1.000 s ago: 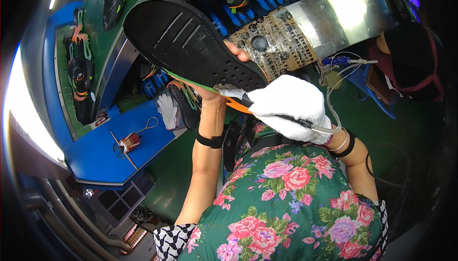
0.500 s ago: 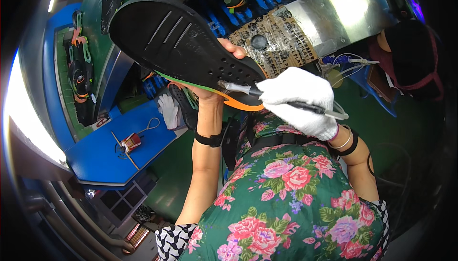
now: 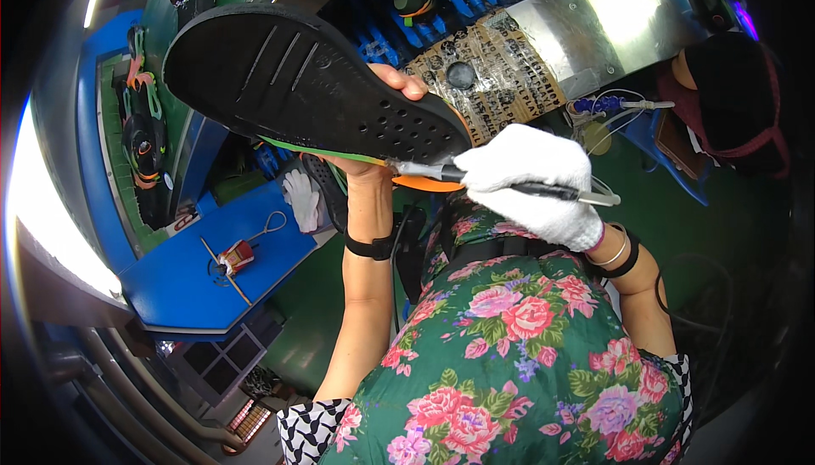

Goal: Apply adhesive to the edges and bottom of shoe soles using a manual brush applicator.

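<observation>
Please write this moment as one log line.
Left hand: holds black sole | Right hand: gloved, holds brush, tip at sole edge

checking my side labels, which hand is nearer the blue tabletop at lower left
Left. The left hand, holding the black-soled shoe, is above and right of the blue tabletop in the picture; the gloved right hand, holding a tool, is farther right.

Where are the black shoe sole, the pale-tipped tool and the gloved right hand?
black shoe sole [image 3: 327, 100]: head view, on its middle, between grooves and holes.
pale-tipped tool [image 3: 423, 171]: head view, on its pale front section.
gloved right hand [image 3: 535, 180]: head view, on the white glove's middle.
</observation>
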A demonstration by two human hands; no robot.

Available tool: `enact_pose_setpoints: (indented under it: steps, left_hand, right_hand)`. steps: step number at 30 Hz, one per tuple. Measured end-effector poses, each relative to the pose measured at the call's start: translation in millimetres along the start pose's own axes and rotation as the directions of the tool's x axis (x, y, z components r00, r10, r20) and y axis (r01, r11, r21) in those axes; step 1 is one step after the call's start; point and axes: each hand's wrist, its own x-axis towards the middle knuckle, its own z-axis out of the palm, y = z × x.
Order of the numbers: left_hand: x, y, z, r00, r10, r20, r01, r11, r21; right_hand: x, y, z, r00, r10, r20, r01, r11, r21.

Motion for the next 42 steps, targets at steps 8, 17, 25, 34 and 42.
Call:
enact_pose_setpoints:
  steps: [8,17,25,34,42]
  left_hand:
    - [5,4,-7,0.997,-0.015,0.071,0.01,0.998,0.066]
    - [14,6,-2,0.994,0.026,0.11,-0.032,0.998,0.056]
    - [19,10,7,0.986,-0.032,0.163,0.011,0.992,0.129]
    - [21,9,1,0.984,-0.055,0.172,0.032,0.991,0.13]
    - [26,7,-3,0.978,-0.1,0.185,0.097,0.995,0.022]
  right_hand:
    - [-3,-2,0,1.0,-0.022,-0.008,0.023,1.0,0.007]
    - [-1,-3,-6,1.0,0.0,0.009,0.0,0.999,-0.032]
    - [-3,-7,-5,0.997,-0.067,0.025,0.068,0.995,-0.074]
    - [-6,-10,-3,0.983,-0.177,0.048,0.183,0.968,-0.17]
    - [-14,-10,5,0.954,-0.291,0.067,0.298,0.91,-0.289]
